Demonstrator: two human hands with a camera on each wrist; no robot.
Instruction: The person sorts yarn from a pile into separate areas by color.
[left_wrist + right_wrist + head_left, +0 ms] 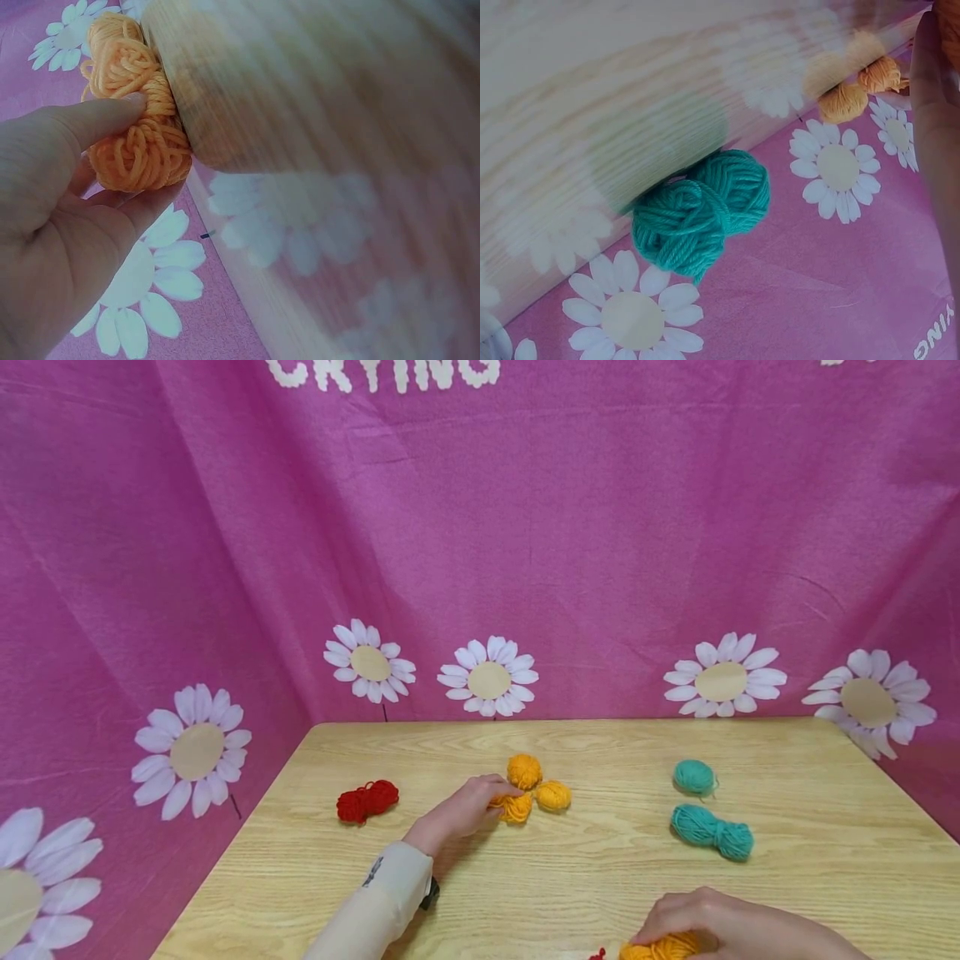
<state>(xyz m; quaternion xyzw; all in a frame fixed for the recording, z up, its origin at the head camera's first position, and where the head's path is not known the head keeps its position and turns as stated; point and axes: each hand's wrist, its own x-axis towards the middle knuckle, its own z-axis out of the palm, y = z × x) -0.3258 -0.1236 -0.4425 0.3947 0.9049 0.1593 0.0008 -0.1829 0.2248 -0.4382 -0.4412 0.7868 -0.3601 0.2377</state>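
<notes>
In the head view my left hand (467, 806) holds a small yellow-orange yarn skein (515, 810) on the table. Thumb and fingers pinch this looped, middle-tied skein (135, 159) in the left wrist view. Right beside it sit two more yellow yarn balls, one behind (524, 771) and one to the right (554, 796). Near the bottom edge of the head view, my right hand (723, 922) grips another bundle of yellow yarn (663, 948) from above, partly cut off by the frame. A bit of red yarn (597, 954) peeks in to its left.
A red yarn skein (367, 802) lies at the table's left. Toward the right are a teal yarn ball (694, 777) and a teal tied skein (712, 832). Behind the wooden table (600, 868) hangs a pink cloth (585, 543) with white daisies.
</notes>
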